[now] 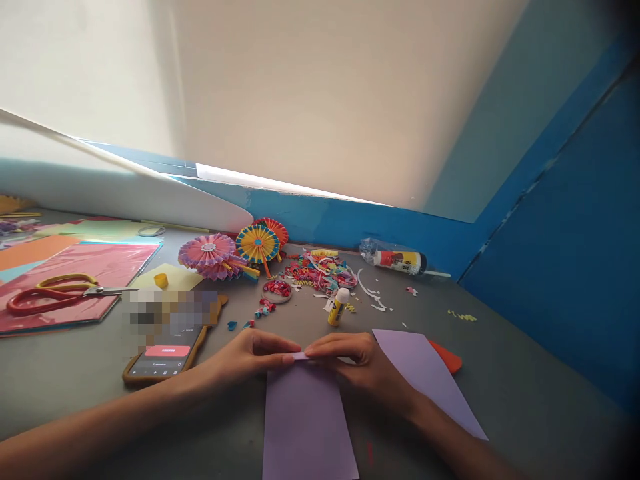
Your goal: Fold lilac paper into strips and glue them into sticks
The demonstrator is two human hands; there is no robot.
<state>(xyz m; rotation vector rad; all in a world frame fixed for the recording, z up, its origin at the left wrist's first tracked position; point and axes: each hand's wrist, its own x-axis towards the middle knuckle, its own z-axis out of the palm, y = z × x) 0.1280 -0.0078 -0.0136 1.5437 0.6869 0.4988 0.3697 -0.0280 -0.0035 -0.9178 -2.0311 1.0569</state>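
Lilac paper (306, 423) lies low in the middle, with its long way going from 12 to 6 o'clock. The left hand (243, 353) pinches the thin folded top at 11 o'clock, and the right hand (363, 363) holds it tight at 1 o'clock. Both hands are just as near.

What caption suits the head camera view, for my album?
Two hands pinch a lilac sheet's folded edge near bright paper rosettes.
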